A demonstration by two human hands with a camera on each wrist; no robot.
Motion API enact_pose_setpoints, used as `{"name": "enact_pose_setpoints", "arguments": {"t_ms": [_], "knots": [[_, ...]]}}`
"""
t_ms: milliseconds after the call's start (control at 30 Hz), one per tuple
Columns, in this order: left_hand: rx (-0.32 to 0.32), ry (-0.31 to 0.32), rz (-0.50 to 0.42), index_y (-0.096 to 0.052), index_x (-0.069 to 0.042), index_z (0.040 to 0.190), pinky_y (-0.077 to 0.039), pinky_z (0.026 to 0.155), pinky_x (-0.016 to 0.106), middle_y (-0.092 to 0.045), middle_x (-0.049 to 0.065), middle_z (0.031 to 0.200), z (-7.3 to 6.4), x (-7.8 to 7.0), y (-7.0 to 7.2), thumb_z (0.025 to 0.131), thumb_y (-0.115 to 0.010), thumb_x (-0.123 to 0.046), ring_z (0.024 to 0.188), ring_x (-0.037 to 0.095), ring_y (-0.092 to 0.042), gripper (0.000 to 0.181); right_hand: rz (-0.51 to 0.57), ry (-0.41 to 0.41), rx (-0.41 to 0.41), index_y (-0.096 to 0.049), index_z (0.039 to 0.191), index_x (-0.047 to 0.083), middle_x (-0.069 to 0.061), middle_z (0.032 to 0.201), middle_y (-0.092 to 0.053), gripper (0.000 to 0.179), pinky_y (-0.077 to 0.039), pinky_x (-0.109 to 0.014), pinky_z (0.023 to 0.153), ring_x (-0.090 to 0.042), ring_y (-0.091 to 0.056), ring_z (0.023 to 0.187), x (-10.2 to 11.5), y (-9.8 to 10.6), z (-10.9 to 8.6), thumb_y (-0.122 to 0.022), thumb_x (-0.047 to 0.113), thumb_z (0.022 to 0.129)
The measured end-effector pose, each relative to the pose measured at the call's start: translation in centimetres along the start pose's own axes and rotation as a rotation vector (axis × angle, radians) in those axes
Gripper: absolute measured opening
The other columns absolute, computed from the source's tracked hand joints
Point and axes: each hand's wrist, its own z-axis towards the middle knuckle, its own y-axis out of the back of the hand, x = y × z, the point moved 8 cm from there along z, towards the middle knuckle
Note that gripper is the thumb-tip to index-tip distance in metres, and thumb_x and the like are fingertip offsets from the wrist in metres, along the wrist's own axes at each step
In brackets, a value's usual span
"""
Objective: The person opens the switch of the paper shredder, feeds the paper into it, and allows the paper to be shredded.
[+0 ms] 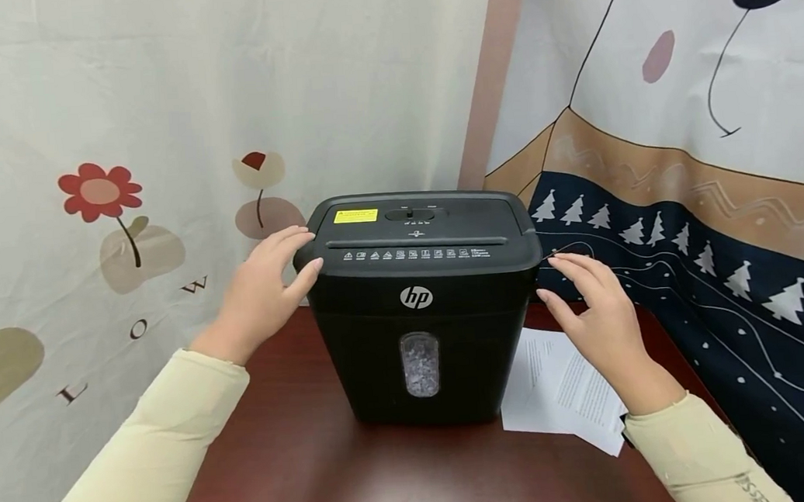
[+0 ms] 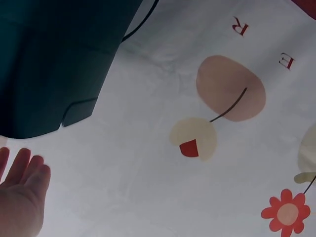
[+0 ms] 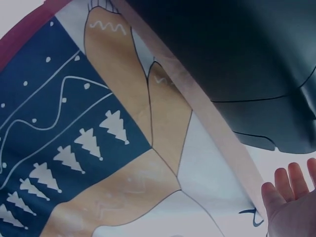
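Observation:
A black paper shredder [image 1: 366,331] with an HP logo stands upright on a dark red table, paper bits showing through its small front window [image 1: 421,365]. At its upper left edge is my left hand [image 1: 261,296], fingers extended and spread from the thumb; whether the fingertips touch the lid, I cannot tell. My right hand [image 1: 603,318] hovers beside the upper right edge, loosely bent and holding nothing, with a small gap to the casing. Both wrist views show the shredder's dark body [image 2: 54,64] [image 3: 237,54] above the relaxed fingers.
Printed paper sheets [image 1: 558,384] lie on the table [image 1: 418,475] right of the shredder, partly under my right arm. Patterned curtains [image 1: 173,88] hang close behind and at both sides. A black cord [image 2: 143,22] runs from the shredder's back.

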Motion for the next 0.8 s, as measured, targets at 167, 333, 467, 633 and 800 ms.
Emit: {"name": "enact_pose_setpoints", "arguments": {"t_ms": [167, 333, 467, 633, 800], "knots": [[-0.155, -0.124, 0.03, -0.061, 0.002, 0.125, -0.043, 0.099, 0.052, -0.055, 0.017, 0.134, -1.2, -0.6, -0.1, 0.092, -0.063, -0.012, 0.127, 0.032, -0.048, 0.036, -0.02, -0.027, 0.007, -0.065, 0.119, -0.001, -0.017, 0.124, -0.061, 0.045, -0.04, -0.023, 0.104, -0.032, -0.054, 0.117, -0.7, 0.0, -0.6, -0.079, 0.0, 0.077], [-0.268, -0.228, 0.047, -0.064, 0.004, 0.12, -0.048, 0.094, 0.05, -0.059, 0.018, 0.128, -2.2, -1.0, -0.4, 0.087, -0.067, -0.008, 0.123, 0.032, -0.052, 0.035, -0.024, -0.05, 0.011, -0.065, 0.118, -0.001, -0.017, 0.123, -0.061, 0.045, -0.04, -0.022, 0.104, -0.032, -0.054, 0.117, -1.5, -0.1, -1.2, -0.08, 0.001, 0.076], [-0.315, -0.297, 0.051, -0.065, 0.005, 0.117, -0.048, 0.094, 0.047, -0.061, 0.018, 0.124, -2.7, -1.3, -0.9, 0.083, -0.069, -0.004, 0.122, 0.031, -0.054, 0.035, -0.03, -0.085, 0.024, -0.065, 0.119, -0.001, -0.017, 0.124, -0.061, 0.045, -0.043, -0.027, 0.102, -0.032, -0.053, 0.117, -2.7, -0.2, -2.0, -0.079, 0.002, 0.077], [-0.365, -0.337, 0.052, -0.066, 0.005, 0.115, -0.048, 0.093, 0.044, -0.063, 0.017, 0.12, -3.1, -1.5, -1.2, 0.079, -0.071, -0.001, 0.119, 0.031, -0.056, 0.037, -0.038, -0.125, 0.046, -0.064, 0.12, 0.0, -0.017, 0.124, -0.06, 0.045, -0.047, -0.043, 0.094, -0.032, -0.053, 0.116, -3.8, -0.6, -2.6, -0.079, 0.002, 0.078], [-0.395, -0.338, 0.044, -0.066, 0.004, 0.114, -0.045, 0.098, 0.035, -0.064, 0.016, 0.119, -3.2, -1.3, -1.5, 0.079, -0.068, -0.003, 0.117, 0.031, -0.057, 0.036, -0.048, -0.18, 0.065, -0.063, 0.121, -0.001, -0.019, 0.125, -0.059, 0.045, -0.047, -0.052, 0.091, -0.034, -0.053, 0.115, -5.0, -1.0, -3.4, -0.077, 0.002, 0.079]]}}
